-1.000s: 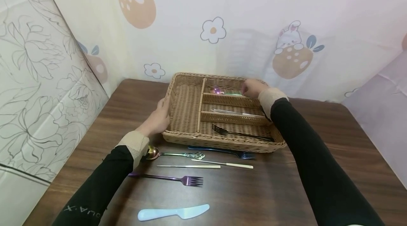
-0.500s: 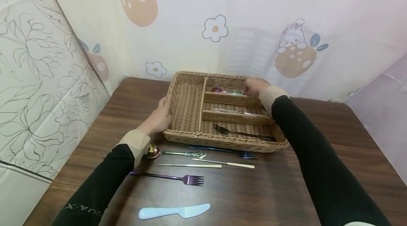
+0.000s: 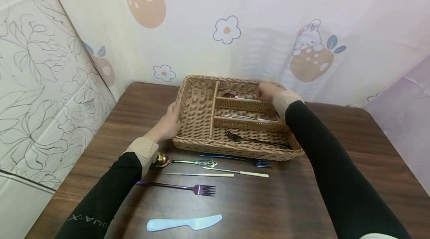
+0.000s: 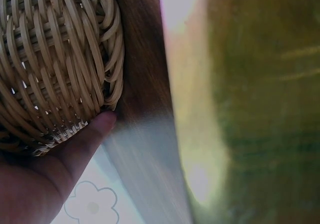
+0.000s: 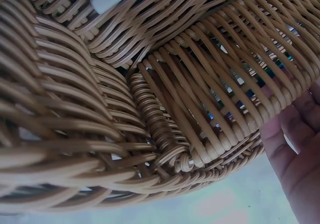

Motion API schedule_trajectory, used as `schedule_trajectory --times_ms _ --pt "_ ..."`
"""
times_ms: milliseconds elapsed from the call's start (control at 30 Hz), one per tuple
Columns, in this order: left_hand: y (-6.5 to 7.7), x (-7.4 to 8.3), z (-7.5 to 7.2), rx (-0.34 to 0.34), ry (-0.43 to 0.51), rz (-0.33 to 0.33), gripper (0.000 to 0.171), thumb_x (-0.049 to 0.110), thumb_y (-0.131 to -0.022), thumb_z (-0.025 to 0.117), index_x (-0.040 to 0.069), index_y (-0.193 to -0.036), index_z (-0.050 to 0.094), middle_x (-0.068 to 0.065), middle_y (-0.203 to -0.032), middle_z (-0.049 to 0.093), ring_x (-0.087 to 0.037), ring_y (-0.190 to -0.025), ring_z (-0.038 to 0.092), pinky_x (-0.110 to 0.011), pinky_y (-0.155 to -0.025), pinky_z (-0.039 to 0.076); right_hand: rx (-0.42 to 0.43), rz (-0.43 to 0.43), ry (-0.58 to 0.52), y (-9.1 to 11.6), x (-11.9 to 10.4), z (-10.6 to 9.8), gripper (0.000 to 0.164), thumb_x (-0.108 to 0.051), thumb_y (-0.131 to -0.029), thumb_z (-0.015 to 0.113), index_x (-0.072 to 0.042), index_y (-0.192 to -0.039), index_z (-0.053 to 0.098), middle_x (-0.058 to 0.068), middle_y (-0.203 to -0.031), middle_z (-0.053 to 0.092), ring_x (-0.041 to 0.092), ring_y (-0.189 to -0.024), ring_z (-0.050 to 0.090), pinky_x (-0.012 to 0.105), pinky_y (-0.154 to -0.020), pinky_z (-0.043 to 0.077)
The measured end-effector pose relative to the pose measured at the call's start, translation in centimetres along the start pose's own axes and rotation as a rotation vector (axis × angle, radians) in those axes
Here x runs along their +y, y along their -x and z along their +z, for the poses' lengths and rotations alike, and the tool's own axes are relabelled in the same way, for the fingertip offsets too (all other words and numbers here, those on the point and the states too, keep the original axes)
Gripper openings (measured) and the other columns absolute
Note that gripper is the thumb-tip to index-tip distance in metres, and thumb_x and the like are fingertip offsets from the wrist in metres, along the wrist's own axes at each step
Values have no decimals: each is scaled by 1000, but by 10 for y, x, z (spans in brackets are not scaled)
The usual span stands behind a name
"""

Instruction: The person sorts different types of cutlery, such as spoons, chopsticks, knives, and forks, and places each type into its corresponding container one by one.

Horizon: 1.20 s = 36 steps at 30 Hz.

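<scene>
A wicker cutlery basket (image 3: 193, 143) with dividers stands at the back of the table. My left hand (image 3: 166, 124) rests against its left side; in the left wrist view one straight finger (image 4: 92, 136) lies along the outer wicker wall. In the back compartment my right hand (image 3: 267, 92), fingers curled, pinches the handle end of a spoon with a purplish bowl (image 3: 229, 95). The right wrist view shows my fingers (image 5: 285, 154) behind the divider, with bits of iridescent colour through the weave. The pinch itself is hidden.
Thin pale-handled cutlery (image 3: 248, 118) lies in the middle compartment, a black fork (image 3: 236, 138) in the front one. Before the basket lie an ornate spoon (image 3: 162, 160), a blue fork (image 3: 258, 163), two pale-handled sticks (image 3: 218, 175), a purple fork (image 3: 201, 190) and a light-blue knife (image 3: 184, 224).
The bowl of the spoon at my right hand has shifted slightly and turned from shiny pink to darker; less of its green handle shows. Both hands have stayed nearly in place.
</scene>
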<state>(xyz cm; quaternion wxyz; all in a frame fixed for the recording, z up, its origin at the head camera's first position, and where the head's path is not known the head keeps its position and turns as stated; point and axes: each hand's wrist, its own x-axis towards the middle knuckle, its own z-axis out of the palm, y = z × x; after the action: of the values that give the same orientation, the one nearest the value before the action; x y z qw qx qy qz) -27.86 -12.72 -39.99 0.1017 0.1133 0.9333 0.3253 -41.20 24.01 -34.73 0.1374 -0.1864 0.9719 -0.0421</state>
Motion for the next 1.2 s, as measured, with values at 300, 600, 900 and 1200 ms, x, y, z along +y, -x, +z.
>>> schedule_trajectory --times_ms 300,600,900,1200 --pt "7 2 0 -13 9 6 72 6 -99 31 7 -156 -13 -20 -163 -8 -32 -82 60 -45 -82 51 -4 -17 10 9 3 -1 22 -6 -95 55 1 -85 73 10 -75 65 17 -63 51 37 -69 47" --pt "6 3 -2 -5 -10 33 69 4 -99 30 1 -155 -11 -25 -162 -5 -37 -92 60 -49 -89 50 5 -71 -59 27 4 -11 22 -1 -92 57 9 -108 68 26 -110 68 40 -103 63 49 -92 51" --pt "2 4 -3 -4 -37 47 70 4 -99 31 1 -155 -12 -25 -161 -6 -34 -86 59 -45 -82 49 60 -162 -106 64 -7 -23 17 1 -89 58 8 -101 69 23 -105 69 32 -92 65 45 -86 54" --pt "6 4 -1 6 -46 46 70 5 -99 30 0 -155 -12 -28 -161 -5 -42 -99 58 -52 -93 47 65 -210 -84 104 -39 -30 18 -5 -92 60 2 -105 69 18 -106 71 31 -99 65 48 -93 51"
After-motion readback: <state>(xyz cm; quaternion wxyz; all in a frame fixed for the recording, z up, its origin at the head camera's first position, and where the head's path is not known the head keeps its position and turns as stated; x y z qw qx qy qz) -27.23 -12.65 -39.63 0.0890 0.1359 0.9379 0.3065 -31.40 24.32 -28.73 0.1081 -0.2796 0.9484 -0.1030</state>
